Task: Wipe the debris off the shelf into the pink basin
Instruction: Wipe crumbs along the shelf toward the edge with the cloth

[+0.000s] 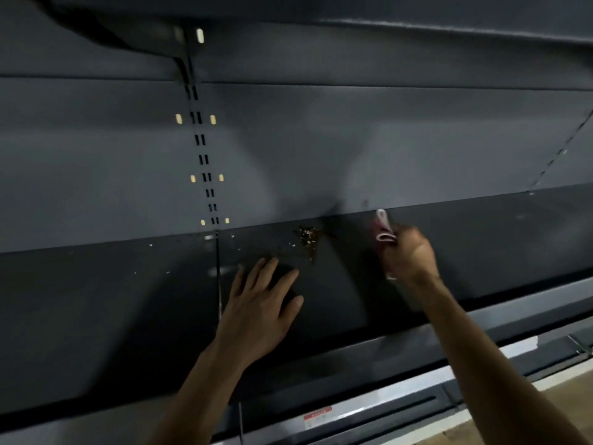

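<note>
- In the head view, I see a dark shelf (481,245) in front of me, and the debris (309,237) sits as a small brown pile near the back of it.
- A few tiny crumbs (150,244) lie farther to the left along the shelf.
- My left hand (260,303) lies flat on the shelf with its fingers (269,274) spread wide, holding nothing.
- The pile is just past those fingertips, a bit to the right.
- My right hand (407,255) holds a pink and white cloth (383,226), with the fingers curled tight round it.
- The cloth pokes up out of the fist, near the back wall.
- The pile lies to the left of the cloth, between my two hands.
- My left hand is nearer the pile, but the right hand has the cloth, so I think the wipe must go from right to left and toward the front edge.
- I cannot see the pink basin in this view, so I cannot tell where the debris should fall.
</note>
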`<state>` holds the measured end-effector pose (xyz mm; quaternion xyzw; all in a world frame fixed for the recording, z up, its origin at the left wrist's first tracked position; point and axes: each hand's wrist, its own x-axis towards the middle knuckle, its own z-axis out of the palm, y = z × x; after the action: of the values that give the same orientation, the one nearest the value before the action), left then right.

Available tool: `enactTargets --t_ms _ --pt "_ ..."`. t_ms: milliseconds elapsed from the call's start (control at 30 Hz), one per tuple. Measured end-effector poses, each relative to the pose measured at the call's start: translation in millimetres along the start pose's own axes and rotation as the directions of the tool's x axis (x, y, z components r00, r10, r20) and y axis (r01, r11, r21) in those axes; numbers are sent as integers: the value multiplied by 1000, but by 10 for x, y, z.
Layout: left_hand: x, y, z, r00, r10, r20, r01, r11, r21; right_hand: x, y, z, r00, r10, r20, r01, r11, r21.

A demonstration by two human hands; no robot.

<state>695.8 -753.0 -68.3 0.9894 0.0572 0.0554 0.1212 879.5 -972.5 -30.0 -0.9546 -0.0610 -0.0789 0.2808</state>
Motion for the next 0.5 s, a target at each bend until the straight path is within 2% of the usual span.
enactTargets --t_ms 100,167,333,433,500 --pt "9 -9 -2 1000 0 1 0 1000 -2 125 125 35 996 81 39 -78 995 -66" --pt "11 -14 -7 1000 3 3 -3 1000 1 93 -10 131 996 66 57 -60 993 -106" --pt "-114 -118 -91 1000 -9 -15 9 1000 16 -7 -600 505 972 -180 151 207 962 -180" --pt "-210 -236 -162 995 -67 -72 69 997 25 -50 -869 718 918 -334 214 365 923 -125" --pt "-269 -320 -197 992 -97 -80 97 995 6 -36 -965 765 893 -384 235 404 914 -45"
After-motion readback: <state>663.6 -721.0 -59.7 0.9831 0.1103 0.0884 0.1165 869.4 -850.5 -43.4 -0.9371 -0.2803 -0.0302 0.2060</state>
